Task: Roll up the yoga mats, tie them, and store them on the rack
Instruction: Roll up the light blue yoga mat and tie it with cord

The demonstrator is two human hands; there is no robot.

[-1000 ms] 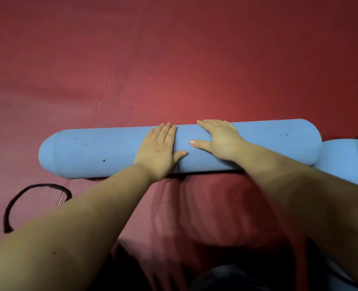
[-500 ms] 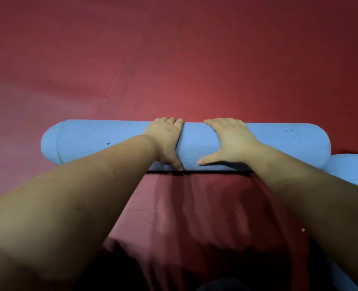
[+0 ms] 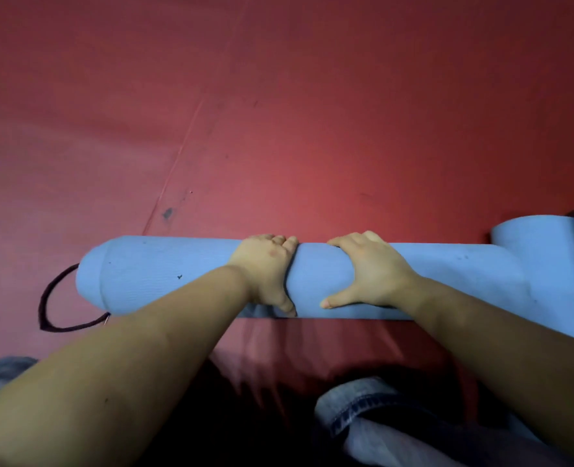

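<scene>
Covering the whole view, the red floor [image 3: 312, 112] served as the rolling surface. Across it lay the blue yoga mat [image 3: 164, 274], fully wound into a thick roll set sideways before the person, probably so both arms could reach its middle. A second blue roll [image 3: 544, 251] sat touching its right end. The right hand [image 3: 373, 271] wrapped over the top, fingers curled round the far side and thumb spread along the near face; the left hand [image 3: 265, 271] gripped likewise just beside it, seemingly clamping the roll tight against unwinding. A dark strap [image 3: 44, 298] looped beside the roll's left end, within reach for tying.
</scene>
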